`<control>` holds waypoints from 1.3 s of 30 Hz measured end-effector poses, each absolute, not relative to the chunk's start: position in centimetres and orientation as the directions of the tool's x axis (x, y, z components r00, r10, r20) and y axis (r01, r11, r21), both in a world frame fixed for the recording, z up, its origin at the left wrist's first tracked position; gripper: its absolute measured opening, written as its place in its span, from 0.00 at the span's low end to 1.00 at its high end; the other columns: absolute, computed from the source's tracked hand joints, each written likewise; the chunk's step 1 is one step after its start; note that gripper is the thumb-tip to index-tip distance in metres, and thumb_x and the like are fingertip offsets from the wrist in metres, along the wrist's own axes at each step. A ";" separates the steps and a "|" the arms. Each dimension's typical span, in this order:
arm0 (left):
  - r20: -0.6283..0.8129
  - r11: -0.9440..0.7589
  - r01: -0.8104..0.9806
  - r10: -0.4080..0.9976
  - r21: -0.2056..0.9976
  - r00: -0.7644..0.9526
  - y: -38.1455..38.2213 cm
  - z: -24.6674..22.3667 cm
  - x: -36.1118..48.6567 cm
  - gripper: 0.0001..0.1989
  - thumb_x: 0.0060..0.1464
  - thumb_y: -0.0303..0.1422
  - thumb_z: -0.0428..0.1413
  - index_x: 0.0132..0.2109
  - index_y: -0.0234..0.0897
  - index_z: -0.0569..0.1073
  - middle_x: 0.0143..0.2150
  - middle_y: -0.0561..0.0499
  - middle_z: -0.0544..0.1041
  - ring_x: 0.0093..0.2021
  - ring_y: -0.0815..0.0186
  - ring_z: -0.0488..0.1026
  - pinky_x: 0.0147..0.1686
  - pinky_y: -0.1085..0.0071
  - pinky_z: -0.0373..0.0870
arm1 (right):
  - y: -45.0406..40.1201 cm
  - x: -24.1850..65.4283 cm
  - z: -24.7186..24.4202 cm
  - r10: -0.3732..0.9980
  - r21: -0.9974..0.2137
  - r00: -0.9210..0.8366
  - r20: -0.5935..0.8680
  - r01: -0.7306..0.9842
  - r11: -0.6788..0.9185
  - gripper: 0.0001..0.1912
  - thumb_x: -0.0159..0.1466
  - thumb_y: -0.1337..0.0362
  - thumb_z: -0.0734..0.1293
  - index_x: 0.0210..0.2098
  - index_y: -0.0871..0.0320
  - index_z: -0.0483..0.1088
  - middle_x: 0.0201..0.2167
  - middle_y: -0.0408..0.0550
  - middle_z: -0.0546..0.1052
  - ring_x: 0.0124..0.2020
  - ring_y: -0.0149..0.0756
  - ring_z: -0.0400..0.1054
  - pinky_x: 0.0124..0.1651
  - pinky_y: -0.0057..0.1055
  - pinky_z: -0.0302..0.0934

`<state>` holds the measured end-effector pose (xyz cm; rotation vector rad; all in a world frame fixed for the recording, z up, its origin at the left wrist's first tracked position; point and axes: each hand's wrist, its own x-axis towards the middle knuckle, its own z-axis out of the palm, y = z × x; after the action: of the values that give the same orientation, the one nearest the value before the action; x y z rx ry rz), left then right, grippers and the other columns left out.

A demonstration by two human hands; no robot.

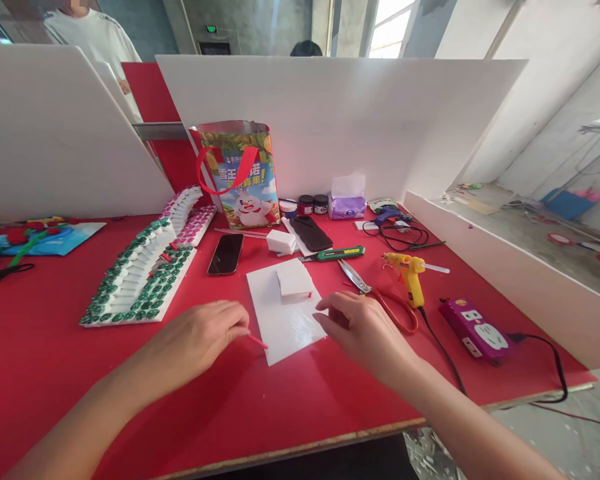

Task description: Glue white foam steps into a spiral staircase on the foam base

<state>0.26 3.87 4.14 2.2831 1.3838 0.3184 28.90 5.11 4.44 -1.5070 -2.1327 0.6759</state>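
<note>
A thin red stick (pixel 259 342) is pinched in my left hand (pixel 215 327), its free end reaching over the lower left edge of a white sheet (pixel 270 327). On that sheet lies a small white foam block (pixel 294 279) with a short red piece (pixel 310 295) at its front corner. My right hand (pixel 353 327) hovers at the sheet's right side, close to the block. Its fingers are bent, thumb and forefinger a little apart, and I see nothing between them. Red-handled scissors (pixel 393 310) lie just beyond the right hand, partly behind it.
A yellow glue gun (pixel 407 273) and purple power strip (pixel 475 330) stand right, with cables. Behind lie a green cutter (pixel 340 253), two phones (pixel 226 254), white blocks (pixel 281 241) and a carrier bag (pixel 245 180). A decorated white stair model (pixel 143 273) is left. White boards (pixel 330 120) rise behind.
</note>
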 end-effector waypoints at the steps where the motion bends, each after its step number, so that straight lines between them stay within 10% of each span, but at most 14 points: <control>1: -0.006 -0.398 0.766 0.886 0.504 0.464 4.9 5.0 0.9 0.15 0.68 0.42 0.44 0.37 0.41 0.69 0.36 0.52 0.74 0.37 0.63 0.71 0.37 0.68 0.61 | 5.9 28.3 4.7 0.941 -0.625 -0.315 0.126 0.711 0.321 0.06 0.66 0.65 0.67 0.36 0.58 0.77 0.28 0.44 0.77 0.25 0.30 0.64 0.30 0.27 0.54; 11: -0.051 -0.133 0.591 0.958 0.795 0.283 10.5 3.7 5.0 0.07 0.57 0.39 0.56 0.35 0.41 0.74 0.31 0.55 0.74 0.32 0.66 0.69 0.32 0.71 0.63 | 11.6 26.1 2.8 0.953 -0.820 -0.245 0.180 0.497 0.283 0.06 0.61 0.69 0.69 0.30 0.57 0.79 0.25 0.42 0.77 0.23 0.27 0.63 0.28 0.25 0.55; 39: -0.013 -0.212 0.646 0.946 0.733 0.325 10.8 2.8 6.0 0.10 0.60 0.39 0.53 0.38 0.40 0.75 0.35 0.52 0.77 0.33 0.65 0.71 0.31 0.71 0.66 | 12.0 26.8 0.6 0.977 -0.852 -0.180 0.114 0.489 0.190 0.07 0.62 0.63 0.70 0.32 0.56 0.81 0.27 0.43 0.79 0.25 0.29 0.65 0.29 0.26 0.56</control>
<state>5.97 10.81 2.84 1.9478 1.3990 0.5959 26.82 12.02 0.60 -1.3823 -1.7736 0.8946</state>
